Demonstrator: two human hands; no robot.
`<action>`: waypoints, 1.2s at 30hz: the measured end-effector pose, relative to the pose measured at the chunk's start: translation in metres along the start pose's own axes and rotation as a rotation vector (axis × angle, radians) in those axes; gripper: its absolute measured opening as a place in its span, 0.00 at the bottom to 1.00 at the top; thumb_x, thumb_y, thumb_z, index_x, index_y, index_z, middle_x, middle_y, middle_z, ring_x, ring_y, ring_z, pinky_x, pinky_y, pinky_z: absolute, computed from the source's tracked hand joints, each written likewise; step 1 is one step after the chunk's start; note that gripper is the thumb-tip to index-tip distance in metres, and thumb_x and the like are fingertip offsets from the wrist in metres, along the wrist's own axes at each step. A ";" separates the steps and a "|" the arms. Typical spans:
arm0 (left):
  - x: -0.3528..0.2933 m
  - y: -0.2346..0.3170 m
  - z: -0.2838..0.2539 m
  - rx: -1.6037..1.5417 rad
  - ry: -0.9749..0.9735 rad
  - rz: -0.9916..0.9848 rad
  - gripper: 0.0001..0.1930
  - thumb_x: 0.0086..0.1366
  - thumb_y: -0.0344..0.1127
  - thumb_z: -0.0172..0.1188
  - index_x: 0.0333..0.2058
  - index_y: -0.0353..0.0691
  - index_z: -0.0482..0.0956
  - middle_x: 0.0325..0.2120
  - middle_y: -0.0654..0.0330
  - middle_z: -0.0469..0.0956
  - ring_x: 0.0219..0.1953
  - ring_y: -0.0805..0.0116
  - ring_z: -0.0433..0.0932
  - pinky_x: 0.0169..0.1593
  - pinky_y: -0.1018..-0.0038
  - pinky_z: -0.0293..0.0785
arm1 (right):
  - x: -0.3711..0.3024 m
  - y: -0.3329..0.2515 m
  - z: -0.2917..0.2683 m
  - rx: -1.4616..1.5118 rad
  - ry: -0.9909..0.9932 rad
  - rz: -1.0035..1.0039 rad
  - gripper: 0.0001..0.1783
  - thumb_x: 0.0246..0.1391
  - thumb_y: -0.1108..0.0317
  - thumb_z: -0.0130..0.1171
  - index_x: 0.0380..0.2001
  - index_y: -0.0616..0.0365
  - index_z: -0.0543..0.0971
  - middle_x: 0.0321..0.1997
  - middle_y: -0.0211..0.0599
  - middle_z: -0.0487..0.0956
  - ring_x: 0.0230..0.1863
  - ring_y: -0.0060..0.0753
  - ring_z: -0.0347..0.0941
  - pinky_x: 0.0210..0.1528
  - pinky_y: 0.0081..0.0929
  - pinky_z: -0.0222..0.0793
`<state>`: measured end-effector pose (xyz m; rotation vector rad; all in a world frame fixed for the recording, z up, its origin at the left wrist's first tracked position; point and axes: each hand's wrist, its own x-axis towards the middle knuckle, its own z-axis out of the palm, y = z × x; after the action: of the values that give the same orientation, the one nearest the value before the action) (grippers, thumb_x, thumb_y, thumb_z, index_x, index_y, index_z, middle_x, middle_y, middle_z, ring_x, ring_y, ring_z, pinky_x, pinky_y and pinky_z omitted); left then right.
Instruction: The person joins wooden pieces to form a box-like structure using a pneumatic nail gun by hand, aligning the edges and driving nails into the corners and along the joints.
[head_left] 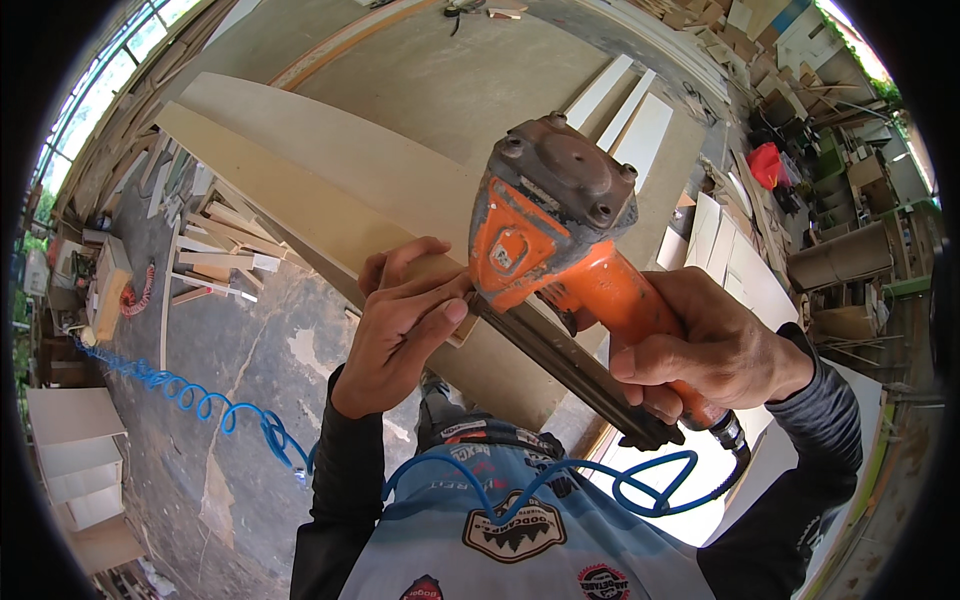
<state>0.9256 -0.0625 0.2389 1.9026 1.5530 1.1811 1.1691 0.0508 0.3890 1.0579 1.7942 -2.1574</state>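
Observation:
My right hand (710, 340) is wrapped around the handle of an orange pneumatic nail gun (530, 230) with a scuffed dark head. Its long dark magazine (575, 365) slants down to the right. My left hand (405, 325) is closed at the near end of a long wooden board (280, 180), close beside the gun's nose. The thumb lies along the near side and the fingers curl over the top. A paler panel (330, 130) runs along the board's far side. The gun's head hides where its nose meets the wood.
A coiled blue air hose (205, 402) crosses the floor at left and loops past my waist to the gun. Wood offcuts (225, 245) lie on the floor at left. White strips (640, 130) rest on the worktable (420, 70). Stacked scrap (850, 240) lines the right side.

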 end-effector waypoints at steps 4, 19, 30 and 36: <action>0.000 0.000 0.000 -0.012 -0.001 0.006 0.19 0.71 0.41 0.51 0.52 0.35 0.81 0.46 0.54 0.83 0.62 0.56 0.65 0.65 0.60 0.44 | 0.000 0.003 0.000 -0.023 -0.022 -0.020 0.13 0.60 0.70 0.59 0.40 0.71 0.71 0.22 0.31 0.75 0.15 0.16 0.70 0.17 0.17 0.66; -0.002 -0.001 -0.006 -0.062 -0.049 -0.033 0.20 0.71 0.40 0.52 0.52 0.34 0.81 0.46 0.54 0.83 0.63 0.55 0.64 0.66 0.60 0.42 | -0.001 0.003 0.008 0.004 -0.027 -0.008 0.11 0.61 0.70 0.58 0.40 0.68 0.72 0.22 0.28 0.74 0.16 0.17 0.69 0.19 0.18 0.66; -0.001 0.003 -0.007 -0.050 -0.043 -0.023 0.19 0.71 0.40 0.51 0.52 0.33 0.81 0.49 0.54 0.82 0.65 0.54 0.64 0.68 0.60 0.40 | -0.010 0.014 0.011 -0.005 0.025 -0.083 0.20 0.60 0.73 0.57 0.54 0.71 0.70 0.25 0.29 0.75 0.17 0.17 0.69 0.20 0.17 0.65; -0.020 0.000 -0.009 -0.346 0.316 -0.026 0.19 0.71 0.36 0.49 0.53 0.30 0.79 0.53 0.49 0.79 0.63 0.53 0.70 0.60 0.65 0.63 | -0.011 0.090 0.023 0.135 0.089 -0.603 0.07 0.62 0.74 0.55 0.38 0.69 0.75 0.29 0.33 0.77 0.21 0.17 0.70 0.22 0.18 0.64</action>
<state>0.9180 -0.0825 0.2369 1.5225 1.4004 1.6795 1.2148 0.0008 0.3239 0.6990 2.2605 -2.6234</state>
